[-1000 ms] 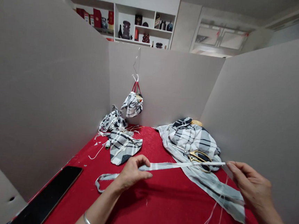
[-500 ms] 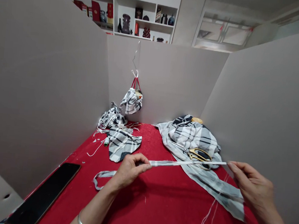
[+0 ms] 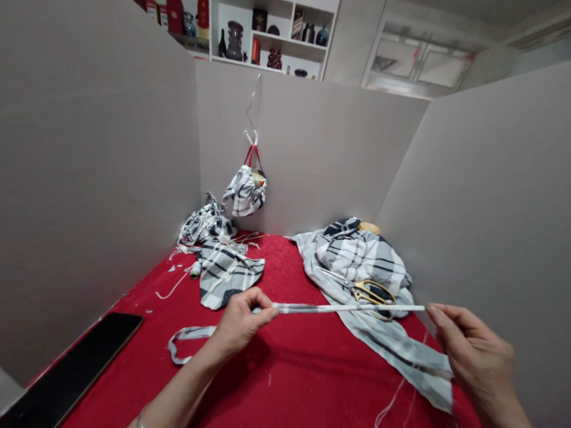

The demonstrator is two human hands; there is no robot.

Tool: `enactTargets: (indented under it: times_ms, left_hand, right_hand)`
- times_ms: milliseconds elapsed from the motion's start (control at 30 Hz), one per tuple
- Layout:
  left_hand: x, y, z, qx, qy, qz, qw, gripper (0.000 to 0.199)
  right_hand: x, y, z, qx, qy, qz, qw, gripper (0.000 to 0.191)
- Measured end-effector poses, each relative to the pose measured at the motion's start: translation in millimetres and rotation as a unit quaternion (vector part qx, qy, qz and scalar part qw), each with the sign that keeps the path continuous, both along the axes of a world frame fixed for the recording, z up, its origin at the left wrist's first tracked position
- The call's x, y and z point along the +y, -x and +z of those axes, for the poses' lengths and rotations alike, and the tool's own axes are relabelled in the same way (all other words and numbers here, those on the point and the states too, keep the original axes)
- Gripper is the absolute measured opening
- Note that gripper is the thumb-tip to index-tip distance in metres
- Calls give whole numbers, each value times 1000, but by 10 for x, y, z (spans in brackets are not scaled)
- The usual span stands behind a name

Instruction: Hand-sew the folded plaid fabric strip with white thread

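Observation:
My left hand pinches a narrow white-and-grey plaid fabric strip, and my right hand holds its far end between thumb and fingers. The strip runs taut between them, above gold-handled scissors. These lie on a large heap of grey plaid cloth, whose long tail passes below my right hand. Behind my left hand, the strip's slack end curls on the red cloth.
A cut plaid piece, a gathered plaid bundle and a small thread spool lie on the red table cover. A plaid bag hangs from a wire hook. A black phone lies at the left. Grey boards surround the table.
The strip now looks narrower and straighter between my hands, and its slack end lies closer to my left hand. The whole scene has shifted slightly up and left in view.

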State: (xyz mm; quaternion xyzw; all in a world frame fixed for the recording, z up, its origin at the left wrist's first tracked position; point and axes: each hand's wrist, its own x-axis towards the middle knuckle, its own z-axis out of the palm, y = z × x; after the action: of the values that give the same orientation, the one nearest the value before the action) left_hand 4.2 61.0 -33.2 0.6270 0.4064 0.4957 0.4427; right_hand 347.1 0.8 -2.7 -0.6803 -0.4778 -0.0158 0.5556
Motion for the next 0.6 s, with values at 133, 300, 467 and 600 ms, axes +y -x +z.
enactTargets:
  times_ms: [133,300,467,600]
  left_hand:
    - [24,7,-46,-51,13,1,999,19]
    - [10,35,3,-37,46,-42,997,15]
    - [-24,69,90,-59,37,-94,993,16]
    - [-66,86,138,-85,65,-144,984,19]
  right_hand:
    - [15,-8,-59,30,-20,15,999,33]
    - [4,29,-37,39,-21,19,999,32]
    - [-59,64,9,40,20,22,999,32]
    - [-109,76,27,49,44,15,998,34]
